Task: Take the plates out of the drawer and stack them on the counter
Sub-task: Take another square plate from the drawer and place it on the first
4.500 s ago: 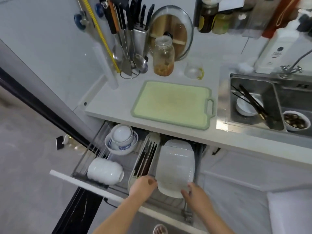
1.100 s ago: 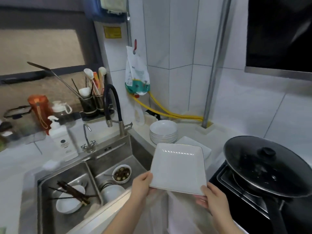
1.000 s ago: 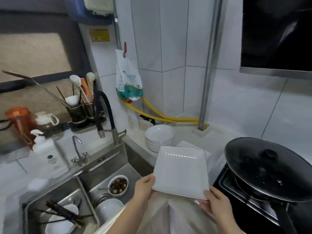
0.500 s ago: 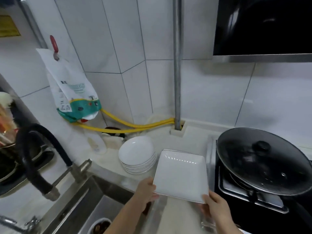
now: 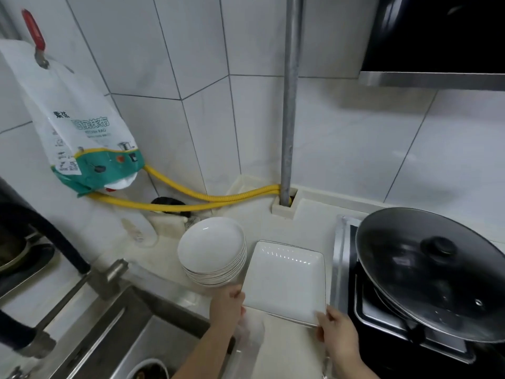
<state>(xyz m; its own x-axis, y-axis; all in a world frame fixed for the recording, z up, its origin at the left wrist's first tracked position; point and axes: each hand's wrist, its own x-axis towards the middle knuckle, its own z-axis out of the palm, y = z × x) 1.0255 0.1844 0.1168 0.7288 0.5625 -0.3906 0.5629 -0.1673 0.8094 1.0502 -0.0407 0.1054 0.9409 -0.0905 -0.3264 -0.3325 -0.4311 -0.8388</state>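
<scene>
A white square plate lies low over the pale counter, on or just above another square plate whose rim peeks out beneath it. My left hand grips its near left corner and my right hand grips its near right corner. Just to the left stands a stack of several round white plates. The drawer is out of view.
A stove with a black lidded wok sits close on the right. The sink and black faucet hose lie to the left. A yellow hose and grey pipe run along the tiled back wall.
I lifted the square plate from the drawer and turned right to the counter by the stove. In the last half second the plate has come down beside the round stack.
</scene>
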